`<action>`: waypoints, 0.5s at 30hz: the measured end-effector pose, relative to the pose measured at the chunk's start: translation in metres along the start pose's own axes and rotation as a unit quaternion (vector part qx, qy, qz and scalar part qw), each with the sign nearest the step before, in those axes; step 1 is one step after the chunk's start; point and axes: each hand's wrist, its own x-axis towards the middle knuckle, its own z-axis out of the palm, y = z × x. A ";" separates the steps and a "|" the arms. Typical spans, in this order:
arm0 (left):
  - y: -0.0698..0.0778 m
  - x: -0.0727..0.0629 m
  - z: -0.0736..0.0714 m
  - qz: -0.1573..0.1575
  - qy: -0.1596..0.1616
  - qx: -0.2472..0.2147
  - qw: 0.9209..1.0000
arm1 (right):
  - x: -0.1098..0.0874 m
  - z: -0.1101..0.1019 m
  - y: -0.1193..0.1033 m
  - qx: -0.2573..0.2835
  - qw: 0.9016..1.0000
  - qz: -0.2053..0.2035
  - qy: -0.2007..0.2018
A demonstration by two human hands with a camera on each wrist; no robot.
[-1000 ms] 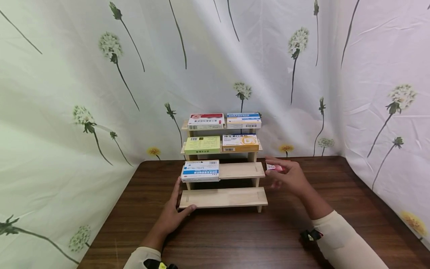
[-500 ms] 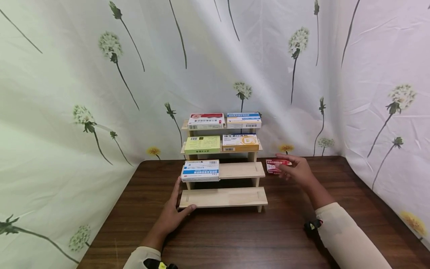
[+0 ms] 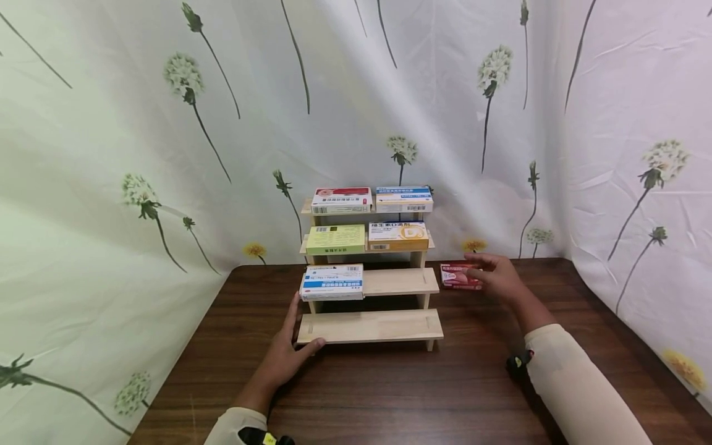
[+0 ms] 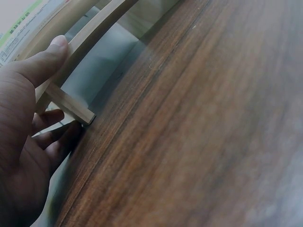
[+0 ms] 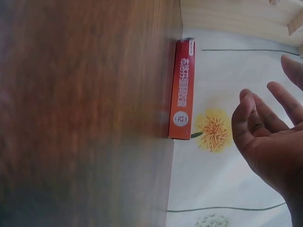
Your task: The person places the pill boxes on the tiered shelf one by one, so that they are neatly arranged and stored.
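Observation:
A stepped wooden rack stands on the table with several medicine boxes on its shelves. My left hand grips the left end of its lowest step. In the left wrist view the thumb lies along the board, with other fingers curled below, near a short leg. A red medicine box lies on the table just right of the rack. Over its right end hovers my right hand, fingers loosely bent. The right wrist view shows a gap between that hand and the box.
A red-and-white box and a blue-and-white box sit on the top step. Below them are a green box and an orange-and-white box. The third step carries another blue-and-white box at its left. A dandelion-print curtain hangs behind the table.
My right hand has let go of the red medicine box and drawn back to the right. That box now lies flat on the table. The left hand keeps its place on the rack.

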 end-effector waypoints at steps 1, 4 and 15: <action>0.000 0.000 0.000 0.000 0.000 -0.001 1.000 | 0.001 -0.001 0.000 -0.008 1.000 -0.003 -0.002; 0.000 0.000 0.000 0.000 0.000 -0.002 1.000 | 0.005 -0.004 0.002 -0.026 1.000 0.000 -0.016; 0.000 0.001 0.001 0.001 0.004 0.005 1.000 | 0.020 -0.014 0.016 -0.090 0.989 0.049 -0.105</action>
